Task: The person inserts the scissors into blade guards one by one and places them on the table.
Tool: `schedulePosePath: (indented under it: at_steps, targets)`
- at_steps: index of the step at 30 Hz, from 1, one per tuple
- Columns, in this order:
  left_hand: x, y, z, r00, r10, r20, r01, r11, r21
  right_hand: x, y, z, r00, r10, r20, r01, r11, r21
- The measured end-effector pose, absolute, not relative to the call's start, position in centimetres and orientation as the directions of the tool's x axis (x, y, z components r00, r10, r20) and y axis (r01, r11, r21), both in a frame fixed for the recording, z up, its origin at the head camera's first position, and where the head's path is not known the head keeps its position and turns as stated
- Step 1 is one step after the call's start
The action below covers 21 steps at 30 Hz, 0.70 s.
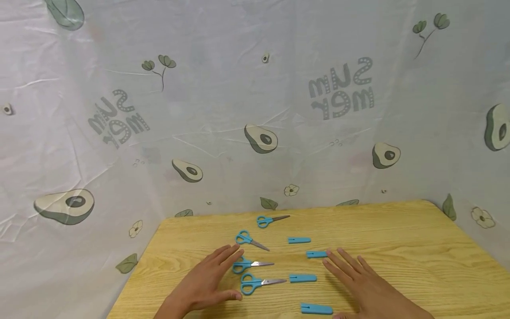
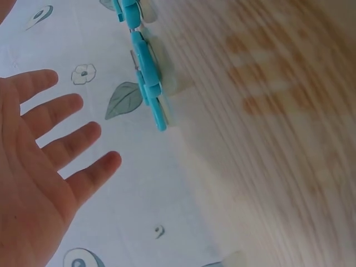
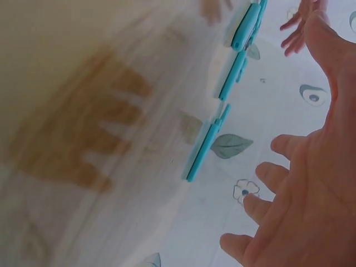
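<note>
Both hands are spread with straight fingers and hold nothing. My left hand (image 1: pixel 209 280) hovers left of several blue-handled scissors, its fingertips nearest the handles of the third pair from the back (image 1: pixel 241 264). The front pair of scissors (image 1: pixel 251 283) lies just beyond its thumb. To the right of the scissors lies a loose column of blue blade covers (image 1: pixel 303 278). My right hand (image 1: pixel 364 285) is right of them, its fingertips close to one cover (image 1: pixel 316 254); whether they touch is unclear. The wrist views show the left palm (image 2: pixel 33 167) and right palm (image 3: pixel 306 194) above the table.
The wood-grain table (image 1: pixel 398 239) runs back to a pale curtain (image 1: pixel 223 102) printed with avocados and leaves. Farthest back lies another pair of scissors (image 1: pixel 264 221), with a second one (image 1: pixel 244 237) in front. The nearest cover (image 1: pixel 316 309) is by the lower frame edge.
</note>
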State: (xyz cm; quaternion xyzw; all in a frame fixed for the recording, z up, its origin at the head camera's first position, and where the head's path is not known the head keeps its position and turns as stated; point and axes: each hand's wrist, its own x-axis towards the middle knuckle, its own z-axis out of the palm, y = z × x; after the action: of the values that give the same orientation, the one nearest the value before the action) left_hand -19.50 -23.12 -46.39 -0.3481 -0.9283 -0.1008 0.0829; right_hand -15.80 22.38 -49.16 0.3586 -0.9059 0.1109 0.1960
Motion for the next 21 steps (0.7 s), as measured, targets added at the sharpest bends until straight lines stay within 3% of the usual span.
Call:
schedulePosePath:
  at_steps: [8,21]
  targets:
    - [-19.6,-22.7,-46.5,-0.727,0.660,0.190,0.686,0.694,0.216,-15.2,21.9,-48.2,-0.665,-0.654,0.361,-0.694,0.719,0.022]
    - [-19.8,-22.1,-47.1,-0.747,0.656,0.107,0.644,0.674,0.362,-14.8,21.6,-48.1,-0.665,-0.683,0.302,-0.744,0.640,-0.192]
